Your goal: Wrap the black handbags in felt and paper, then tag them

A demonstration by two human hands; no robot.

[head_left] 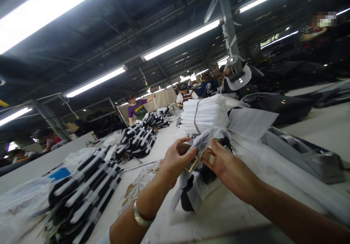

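Note:
Both hands are raised over the white table. My left hand (177,158) is closed, thumb against fingers, on a piece of thin translucent wrapping (205,138). By its fingertips shows a gold-coloured rectangular metal buckle (192,163). My right hand (225,165) pinches the same wrapping from the other side, thumb on top. Below the hands hangs a black strap-like piece (187,198), partly covered by white sheet; its full shape is hidden. Straight beyond stands a tied stack of white wrapped pieces (207,112).
Bundles of black pieces banded with white (84,196) lie left, beside clear plastic bags (22,204). Small wrapped parts (142,182) are left of my hands. A grey tape dispenser (303,156) stands right, near a white sheet (253,122). Two people (138,107) work at the far end.

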